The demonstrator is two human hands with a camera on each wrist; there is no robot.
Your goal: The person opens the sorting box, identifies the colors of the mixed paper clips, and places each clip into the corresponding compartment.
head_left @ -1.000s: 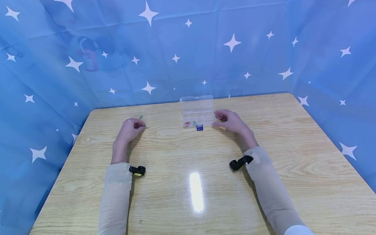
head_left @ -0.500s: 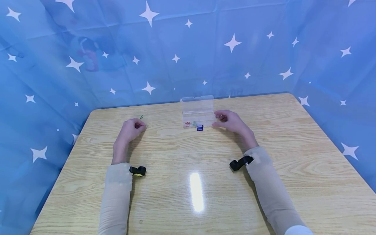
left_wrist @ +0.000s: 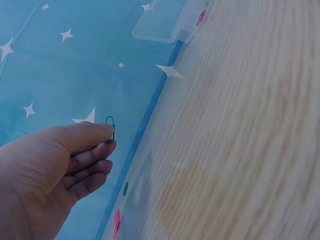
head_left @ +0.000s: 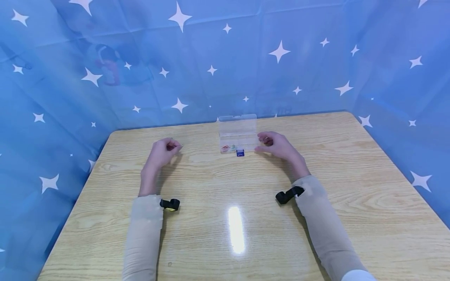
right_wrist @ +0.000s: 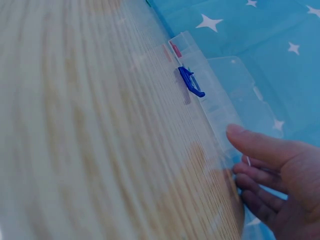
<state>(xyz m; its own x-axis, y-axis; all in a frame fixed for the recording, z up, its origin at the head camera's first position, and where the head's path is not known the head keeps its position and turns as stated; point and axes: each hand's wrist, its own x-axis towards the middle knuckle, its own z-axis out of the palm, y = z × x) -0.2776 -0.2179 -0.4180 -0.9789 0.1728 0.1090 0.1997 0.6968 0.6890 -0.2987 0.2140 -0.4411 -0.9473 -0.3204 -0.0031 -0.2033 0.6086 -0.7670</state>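
Observation:
Between thumb and forefinger, my left hand (head_left: 162,151) pinches a green paper clip (left_wrist: 110,118), raised above the left part of the table. Another green paper clip (left_wrist: 125,188) and pink paper clips (left_wrist: 117,222) lie below that hand in the left wrist view. The clear plastic box (head_left: 248,141) stands with its lid up at the back middle. Red paper clips (head_left: 225,148) and a green piece (head_left: 233,147) sit in its left compartments. A blue latch (right_wrist: 190,81) is on its front edge. My right hand (head_left: 277,145) holds the box's right end, thumb at the front corner.
The wooden table (head_left: 211,187) ends at the back against a blue star-patterned curtain (head_left: 225,78). Small black wrist cameras jut inward from both sleeves. A bright light reflection (head_left: 236,230) lies on the tabletop.
My left hand has picked up the green paper clip from the table and shifted slightly right and away from me. My right hand stays at the box.

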